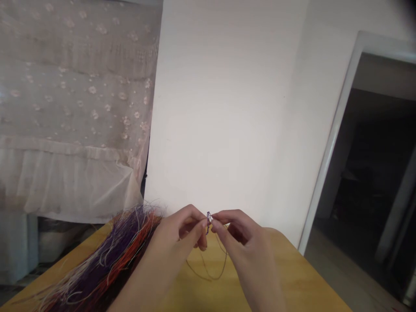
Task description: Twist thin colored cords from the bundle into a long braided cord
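Observation:
My left hand [185,229] and my right hand [240,229] meet above a wooden table [302,281]. Both pinch a small purple knot of thread [208,216] between thumb and forefinger. A thin brown thread [211,268] hangs from the knot in a loop down to the tabletop. To the left of my left forearm lies a thick bundle of purple, orange and pale threads [110,255], spread along the table.
A white wall [227,108] rises right behind the table. A lace curtain [71,108] hangs at the left. An open doorway [373,173] into a dark room is at the right, with its pale frame near the table's right corner.

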`<state>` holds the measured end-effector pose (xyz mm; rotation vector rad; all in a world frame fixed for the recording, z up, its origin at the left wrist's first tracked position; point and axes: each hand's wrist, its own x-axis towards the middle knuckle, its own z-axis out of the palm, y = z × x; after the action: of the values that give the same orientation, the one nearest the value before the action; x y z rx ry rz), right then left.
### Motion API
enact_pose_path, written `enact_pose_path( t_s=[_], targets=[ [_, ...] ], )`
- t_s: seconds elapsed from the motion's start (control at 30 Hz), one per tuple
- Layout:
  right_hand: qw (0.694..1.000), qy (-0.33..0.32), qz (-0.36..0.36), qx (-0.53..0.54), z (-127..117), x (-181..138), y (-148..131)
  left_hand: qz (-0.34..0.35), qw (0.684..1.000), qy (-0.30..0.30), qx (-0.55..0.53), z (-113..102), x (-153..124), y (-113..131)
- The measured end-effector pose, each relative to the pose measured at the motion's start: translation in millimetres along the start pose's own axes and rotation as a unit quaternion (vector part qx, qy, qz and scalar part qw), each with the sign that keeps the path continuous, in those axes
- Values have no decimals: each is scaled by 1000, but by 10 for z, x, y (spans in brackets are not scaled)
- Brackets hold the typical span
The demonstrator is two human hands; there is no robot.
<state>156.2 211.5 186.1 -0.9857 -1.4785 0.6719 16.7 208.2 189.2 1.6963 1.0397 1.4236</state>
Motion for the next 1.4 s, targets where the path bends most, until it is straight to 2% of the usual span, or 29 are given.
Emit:
enact_pose_path(
  t_s=[0.23, 0.43, 0.93, 1.03, 1.2, 1.33, 1.4],
  targets=[
    [995, -23, -16, 98, -45, -3, -29, 8, 999, -30, -17, -33, 9, -16],
    [989, -47, 15, 140, -84, -3, -52, 11, 998, -50, -48, -38, 14, -20],
    [986, -100, 15, 136, -65, -17, -103, -13, 993, -88, -77, -80, -15, -1],
    [989, -103, 0, 104, -35, -15, -73, -20, 995, -72, -69, -109, -25, 16],
    [998, -25, -47, -28, 37, -27, -10, -24, 997, -55, -45, -155, -1, -3],
    [984, 1, -109, -139, 61, -48, 12, -21, 998, -53, -38, -161, 32, -26],
    [965, 46, -152, -210, 70, -66, 22, -25, 997, -58, -54, -151, 49, -37]
  ],
)
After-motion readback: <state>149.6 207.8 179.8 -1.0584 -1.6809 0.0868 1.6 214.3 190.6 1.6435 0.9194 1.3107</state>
